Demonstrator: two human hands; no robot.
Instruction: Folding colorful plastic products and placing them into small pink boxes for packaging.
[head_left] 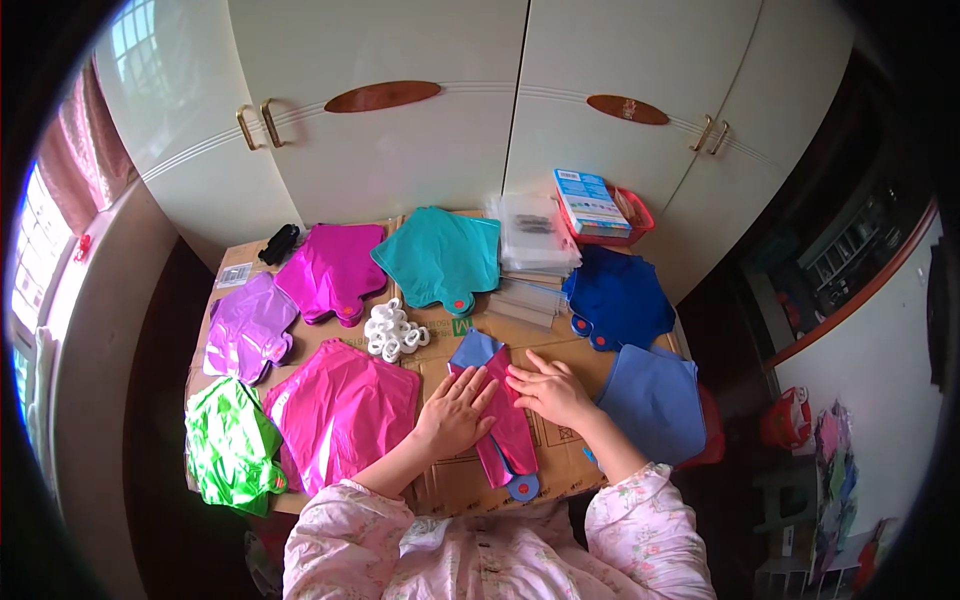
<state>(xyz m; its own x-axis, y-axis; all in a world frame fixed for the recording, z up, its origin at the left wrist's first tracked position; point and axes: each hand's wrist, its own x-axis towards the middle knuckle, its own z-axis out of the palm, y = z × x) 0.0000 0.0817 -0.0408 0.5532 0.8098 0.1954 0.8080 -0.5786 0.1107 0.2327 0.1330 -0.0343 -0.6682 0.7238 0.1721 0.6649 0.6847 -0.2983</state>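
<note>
A narrow folded strip of pink and blue foil point(512, 440), which looks like flat uninflated foil balloons, lies at the middle of the cardboard-covered table. A blue end shows at its far tip, and a round blue tab with a red dot sticks out at the near end. My left hand point(457, 410) rests flat across its left side, fingers stretched out. On the right edge of the strip lies my right hand point(550, 390), palm down with fingers spread. Flat bright pink foil balloons point(345, 405) are left of my left hand. Dusty-blue ones point(655, 405) lie right of my right forearm.
Around the cardboard point(450, 485) lie green point(230, 440), lilac point(248, 325), magenta point(328, 268), teal point(440, 258) and dark blue point(620, 298) foil piles. White rings point(393, 330), clear plastic sleeves point(535, 235) and a red basket point(638, 215) sit farther in. Cabinet doors point(400, 150) stand behind.
</note>
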